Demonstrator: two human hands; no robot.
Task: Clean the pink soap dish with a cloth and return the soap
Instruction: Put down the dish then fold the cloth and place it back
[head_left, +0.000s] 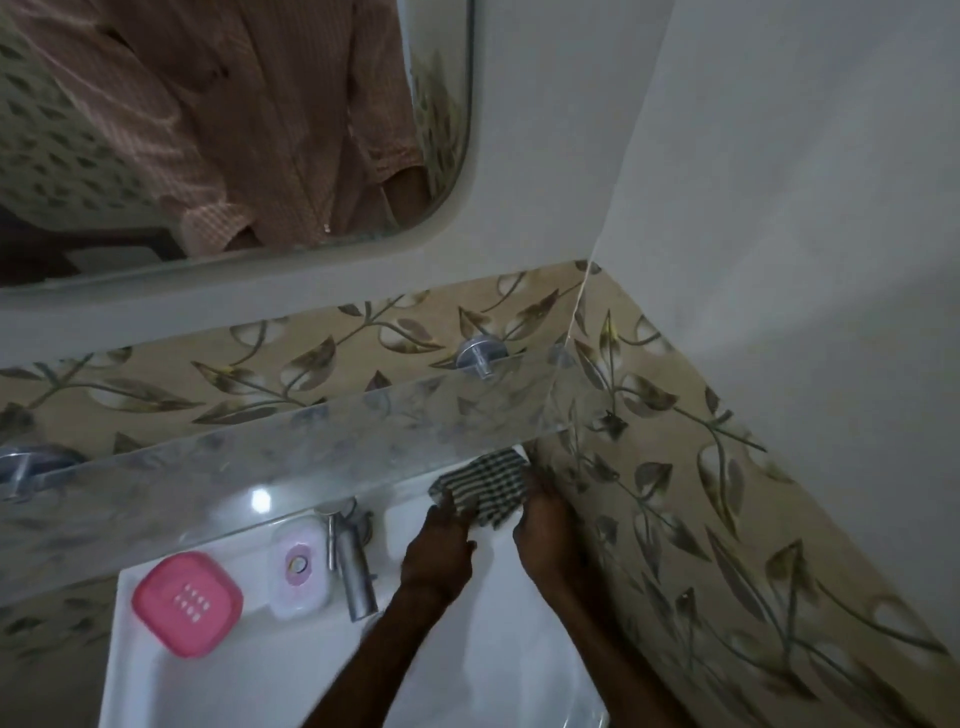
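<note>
The pink soap dish (187, 603) lies on the sink's left back corner, its slotted face up and nothing in it. A pale wrapped soap bar (297, 569) rests just right of it, beside the tap. At the sink's right back corner, both hands hold a dark-and-white checked cloth (485, 486). My left hand (441, 545) grips the cloth's near left edge. My right hand (545, 525) grips its right side, close to the wall. Part of the cloth is hidden under the glass shelf.
A metal tap (353, 566) stands at the back middle of the white sink (260, 675). A clear glass shelf (322, 457) overhangs the sink's back edge on metal brackets (480, 356). A leaf-patterned tiled wall (727, 519) closes in on the right. A mirror (208, 130) hangs above.
</note>
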